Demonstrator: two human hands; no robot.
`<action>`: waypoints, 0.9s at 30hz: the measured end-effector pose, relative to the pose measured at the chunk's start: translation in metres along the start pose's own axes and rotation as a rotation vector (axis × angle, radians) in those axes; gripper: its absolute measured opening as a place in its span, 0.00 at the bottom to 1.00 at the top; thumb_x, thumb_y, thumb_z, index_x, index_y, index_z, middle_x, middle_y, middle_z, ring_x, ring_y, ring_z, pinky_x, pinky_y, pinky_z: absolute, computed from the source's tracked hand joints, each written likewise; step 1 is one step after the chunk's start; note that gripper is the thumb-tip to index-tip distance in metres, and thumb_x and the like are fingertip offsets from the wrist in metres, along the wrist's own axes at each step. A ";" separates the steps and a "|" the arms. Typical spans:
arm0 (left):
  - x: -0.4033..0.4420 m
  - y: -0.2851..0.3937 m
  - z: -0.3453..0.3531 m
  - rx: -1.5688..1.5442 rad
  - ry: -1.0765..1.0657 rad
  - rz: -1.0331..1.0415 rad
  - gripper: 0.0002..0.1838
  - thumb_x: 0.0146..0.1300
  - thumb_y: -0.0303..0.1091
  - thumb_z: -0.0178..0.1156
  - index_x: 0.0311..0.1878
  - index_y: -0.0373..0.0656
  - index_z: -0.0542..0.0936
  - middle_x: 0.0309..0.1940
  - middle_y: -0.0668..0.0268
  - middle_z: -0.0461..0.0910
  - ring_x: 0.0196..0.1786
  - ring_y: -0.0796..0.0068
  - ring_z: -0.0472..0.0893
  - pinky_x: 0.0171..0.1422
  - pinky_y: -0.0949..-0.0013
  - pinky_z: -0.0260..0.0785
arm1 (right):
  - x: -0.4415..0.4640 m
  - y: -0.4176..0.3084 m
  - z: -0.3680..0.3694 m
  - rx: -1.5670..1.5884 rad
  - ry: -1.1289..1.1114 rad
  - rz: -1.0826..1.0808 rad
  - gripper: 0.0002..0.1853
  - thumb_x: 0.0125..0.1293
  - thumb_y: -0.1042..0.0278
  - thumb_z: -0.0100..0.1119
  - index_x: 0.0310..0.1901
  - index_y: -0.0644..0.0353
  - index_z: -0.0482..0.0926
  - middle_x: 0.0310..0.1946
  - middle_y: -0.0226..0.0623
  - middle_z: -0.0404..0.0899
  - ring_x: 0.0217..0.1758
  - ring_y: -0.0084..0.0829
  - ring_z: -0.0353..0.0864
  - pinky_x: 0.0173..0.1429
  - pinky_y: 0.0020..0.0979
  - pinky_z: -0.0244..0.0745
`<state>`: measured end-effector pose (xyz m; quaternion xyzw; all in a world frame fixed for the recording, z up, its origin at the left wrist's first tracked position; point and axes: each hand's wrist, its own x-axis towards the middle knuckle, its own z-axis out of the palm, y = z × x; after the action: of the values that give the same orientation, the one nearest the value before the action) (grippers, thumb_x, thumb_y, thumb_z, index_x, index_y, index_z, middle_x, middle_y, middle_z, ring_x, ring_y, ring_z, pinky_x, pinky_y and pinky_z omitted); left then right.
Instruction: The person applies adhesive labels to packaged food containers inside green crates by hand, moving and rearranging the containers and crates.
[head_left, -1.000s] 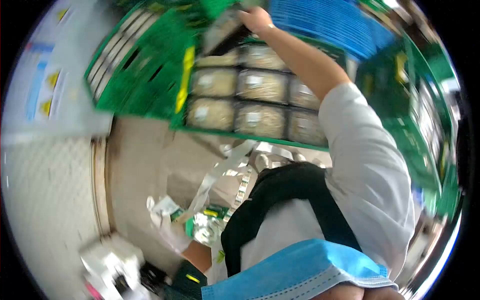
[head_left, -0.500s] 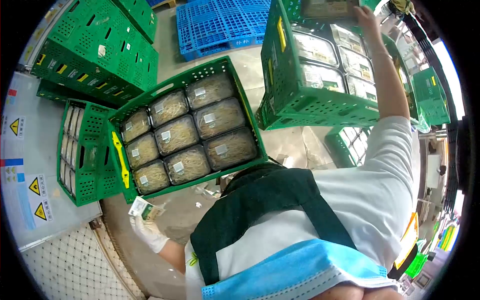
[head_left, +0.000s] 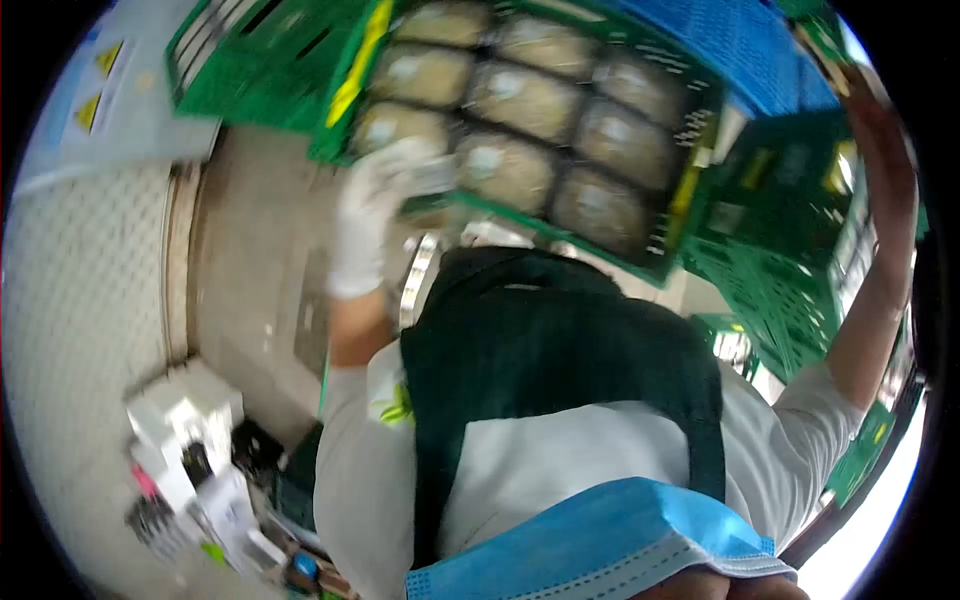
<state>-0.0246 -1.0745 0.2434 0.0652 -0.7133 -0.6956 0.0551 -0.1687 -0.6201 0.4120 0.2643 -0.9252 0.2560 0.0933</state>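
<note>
My left hand, in a white glove, is at the near left corner of a green crate. Its blurred fingers are closed on a small pale card. Rows of black trays with clear wrap and pale, strand-like food fill that crate, each with a white label. My bare right hand reaches far out to the upper right, above another green crate. Motion blur smears its fingers, and whether they hold anything is unclear.
More green crates stand at the upper left, beside a grey panel with yellow warning signs. A blue pallet lies beyond the filled crate. White boxes and loose litter are at the lower left.
My left hand has moved up and inward to the filled crate, still with the card. My right hand has shifted outward to the right, away from the trays it was over. The view has swung.
</note>
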 end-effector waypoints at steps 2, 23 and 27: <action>0.011 -0.005 -0.018 0.132 -0.152 -0.126 0.14 0.56 0.26 0.51 0.47 0.37 0.70 0.42 0.64 0.73 0.46 0.75 0.72 0.53 0.73 0.62 | 0.021 -0.124 0.105 0.294 -0.275 -0.144 0.13 0.57 0.75 0.52 0.46 0.58 0.72 0.44 0.35 0.74 0.45 0.27 0.74 0.48 0.28 0.69; 0.018 -0.094 -0.265 -0.360 0.063 -0.803 0.08 0.53 0.21 0.51 0.37 0.32 0.74 0.29 0.60 0.77 0.30 0.77 0.77 0.34 0.77 0.70 | 0.095 -0.176 0.511 0.104 -0.557 0.225 0.21 0.52 0.58 0.57 0.44 0.63 0.69 0.35 0.54 0.73 0.39 0.51 0.74 0.44 0.38 0.70; 0.029 -0.083 -0.239 -0.293 -0.044 -0.767 0.09 0.54 0.22 0.52 0.40 0.35 0.73 0.33 0.65 0.76 0.33 0.81 0.75 0.38 0.80 0.67 | 0.096 -0.162 0.512 -0.191 -0.528 0.144 0.27 0.52 0.51 0.56 0.50 0.55 0.62 0.34 0.47 0.74 0.38 0.44 0.76 0.37 0.39 0.72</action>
<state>-0.0111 -1.3170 0.1659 0.3028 -0.5318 -0.7611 -0.2148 -0.1812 -1.0487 0.0740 0.2453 -0.9538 0.0958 -0.1448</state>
